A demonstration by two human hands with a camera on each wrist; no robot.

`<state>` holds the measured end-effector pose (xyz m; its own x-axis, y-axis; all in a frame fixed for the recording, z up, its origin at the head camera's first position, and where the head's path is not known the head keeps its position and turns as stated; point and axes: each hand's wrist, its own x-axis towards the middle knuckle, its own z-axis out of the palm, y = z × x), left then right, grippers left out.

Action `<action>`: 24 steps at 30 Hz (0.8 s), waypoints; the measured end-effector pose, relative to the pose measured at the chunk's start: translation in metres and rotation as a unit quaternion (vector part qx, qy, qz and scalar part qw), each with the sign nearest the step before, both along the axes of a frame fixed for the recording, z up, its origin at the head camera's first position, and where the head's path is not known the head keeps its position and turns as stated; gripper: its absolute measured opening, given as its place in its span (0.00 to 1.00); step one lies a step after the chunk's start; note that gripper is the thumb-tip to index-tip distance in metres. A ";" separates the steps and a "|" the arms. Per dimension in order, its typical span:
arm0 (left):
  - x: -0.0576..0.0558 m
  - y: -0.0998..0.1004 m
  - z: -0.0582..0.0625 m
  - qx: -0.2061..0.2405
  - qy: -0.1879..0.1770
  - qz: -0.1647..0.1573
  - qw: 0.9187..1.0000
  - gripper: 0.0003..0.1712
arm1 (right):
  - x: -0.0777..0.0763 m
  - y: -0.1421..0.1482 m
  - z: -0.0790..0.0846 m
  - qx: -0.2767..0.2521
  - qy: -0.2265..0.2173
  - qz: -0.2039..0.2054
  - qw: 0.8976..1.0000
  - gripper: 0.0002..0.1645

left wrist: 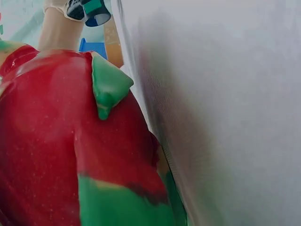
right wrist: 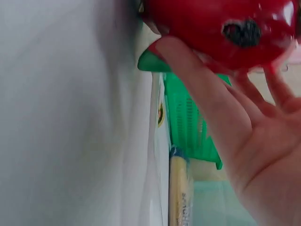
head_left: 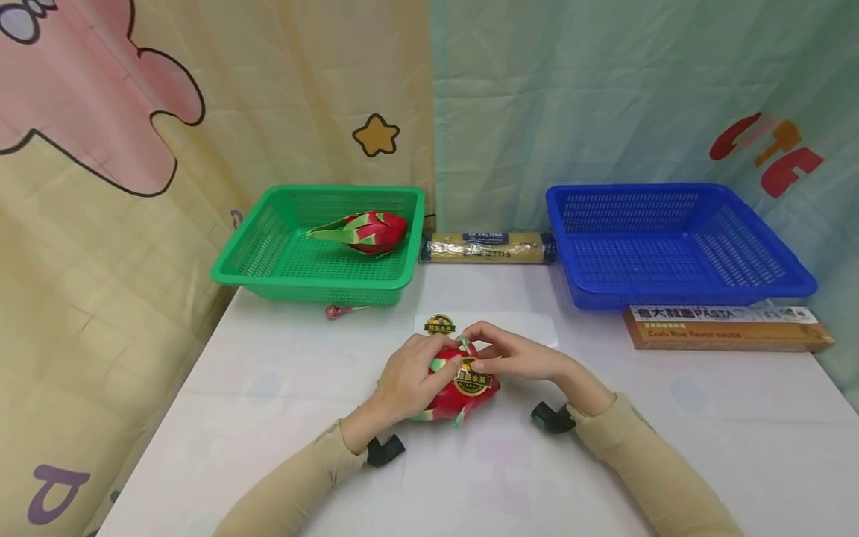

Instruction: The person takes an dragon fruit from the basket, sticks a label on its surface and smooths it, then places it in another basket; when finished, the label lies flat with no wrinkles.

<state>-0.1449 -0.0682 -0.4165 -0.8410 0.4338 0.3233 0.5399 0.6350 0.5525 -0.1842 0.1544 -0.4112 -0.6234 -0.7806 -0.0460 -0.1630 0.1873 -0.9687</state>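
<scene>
A red dragon fruit (head_left: pixel 446 409) with green scales lies between both hands near the table's middle. On its upper side is a black-and-gold round sticker (head_left: pixel 473 378). The left hand (head_left: pixel 412 377) grips the fruit from the left, thumb against the sticker. From the right, the right hand (head_left: pixel 513 353) holds the fruit, its thumb at the sticker and other fingers behind. The right wrist view shows the fruit's dark end (right wrist: pixel 242 32) above the right hand (right wrist: pixel 235 122). The left wrist view is filled by the fruit (left wrist: pixel 51 122); the left hand is hidden there.
Behind, a green basket (head_left: pixel 309 282) holds another dragon fruit (head_left: pixel 376 233); a blue basket (head_left: pixel 691 287) stands right. A spaghetti pack (head_left: pixel 486 248) lies between them. A lollipop (head_left: pixel 333 312), a sticker sheet (head_left: pixel 530 326) with one sticker, and a pasta box (head_left: pixel 731 335) lie on the table.
</scene>
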 end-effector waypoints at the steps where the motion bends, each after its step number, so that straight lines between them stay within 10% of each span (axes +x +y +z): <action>1: 0.000 0.000 0.000 -0.002 0.002 0.003 1.000 0.19 | -0.001 0.001 -0.001 -0.003 -0.005 0.002 1.000 0.23; 24: -0.004 -0.003 0.002 -0.001 -0.014 -0.010 1.000 0.19 | -0.009 0.008 -0.011 -0.011 -0.047 -0.012 0.999 0.26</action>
